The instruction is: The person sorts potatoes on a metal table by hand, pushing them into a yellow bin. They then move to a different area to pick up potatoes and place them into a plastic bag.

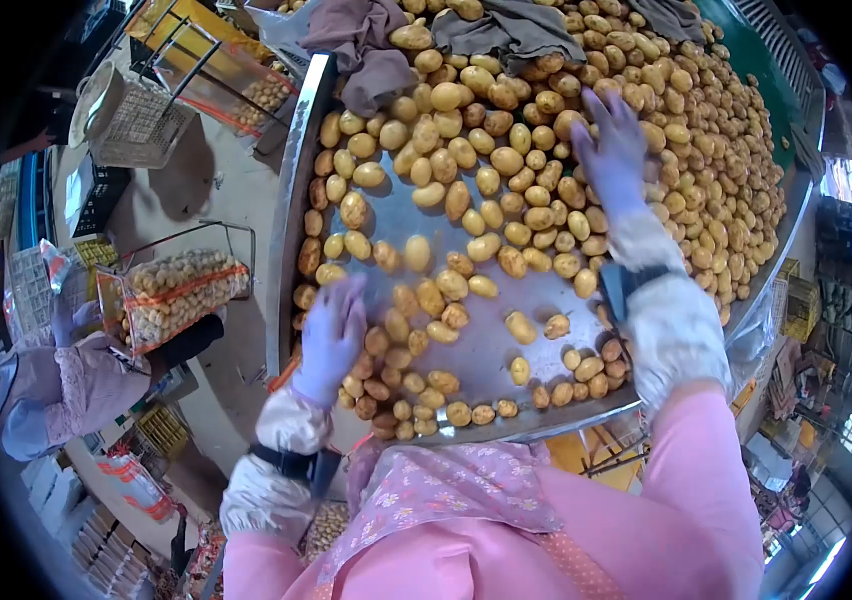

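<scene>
Many yellow-brown potatoes (461,152) lie on a metal sorting table (401,215), heaped thickly at the right and scattered singly over the middle. My right hand (614,152), in a thin purple glove, rests on the edge of the heap with its fingers stretched out and apart. Low on the left side, my left hand (334,335), gloved alike, has its fingers extended beside a loose group of potatoes and holds none that I can see. Some potatoes near it are smeared by motion.
Dark cloths (508,38) lie over potatoes at the far edge. A raised metal rim (298,215) borders the table's left side. Beyond it, another person (71,385) is beside a cart with a full mesh sack (186,290). A pale plastic basket (141,125) stands farther back.
</scene>
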A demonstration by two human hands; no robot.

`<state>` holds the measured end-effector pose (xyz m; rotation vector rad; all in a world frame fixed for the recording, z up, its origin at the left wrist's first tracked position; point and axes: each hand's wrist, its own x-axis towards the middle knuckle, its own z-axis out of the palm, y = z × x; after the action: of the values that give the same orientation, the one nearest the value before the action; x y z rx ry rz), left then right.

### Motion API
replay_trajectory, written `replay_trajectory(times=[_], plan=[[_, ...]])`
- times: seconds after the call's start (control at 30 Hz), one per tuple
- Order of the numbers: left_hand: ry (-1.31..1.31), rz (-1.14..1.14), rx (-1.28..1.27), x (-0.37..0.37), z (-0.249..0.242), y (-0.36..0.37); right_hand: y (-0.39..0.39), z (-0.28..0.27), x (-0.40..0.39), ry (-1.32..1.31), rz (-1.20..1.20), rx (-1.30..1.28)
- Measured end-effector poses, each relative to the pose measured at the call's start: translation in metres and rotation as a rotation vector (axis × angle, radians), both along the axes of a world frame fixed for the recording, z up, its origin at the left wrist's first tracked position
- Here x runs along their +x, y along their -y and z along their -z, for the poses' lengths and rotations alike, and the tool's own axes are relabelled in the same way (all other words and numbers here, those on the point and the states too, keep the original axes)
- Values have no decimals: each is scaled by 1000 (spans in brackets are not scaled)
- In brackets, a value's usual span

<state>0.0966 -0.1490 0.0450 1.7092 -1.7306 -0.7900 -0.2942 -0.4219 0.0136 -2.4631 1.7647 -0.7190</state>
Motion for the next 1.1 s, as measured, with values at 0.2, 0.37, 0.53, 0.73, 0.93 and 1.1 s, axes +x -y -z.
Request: replay_trajectory(times=[0.2, 0.37, 0.53, 0.73, 0.93, 1.1], plan=[[287, -54, -177, -9, 57, 199, -49, -8, 154, -192, -34, 245], [464, 183, -123, -53, 59, 123, -209, 11, 54, -134, -412, 441], [311, 397, 115, -74, 24, -49, -267, 14, -39, -399, 133, 531], [313, 768, 248, -26, 13, -133, -359, -23, 49, -260, -212, 638], [327, 426, 100, 12, 1, -113, -273, -27, -20, -312, -316, 494], [167, 246, -112, -49, -10, -19, -236, -25, 83, 85, -284, 411]])
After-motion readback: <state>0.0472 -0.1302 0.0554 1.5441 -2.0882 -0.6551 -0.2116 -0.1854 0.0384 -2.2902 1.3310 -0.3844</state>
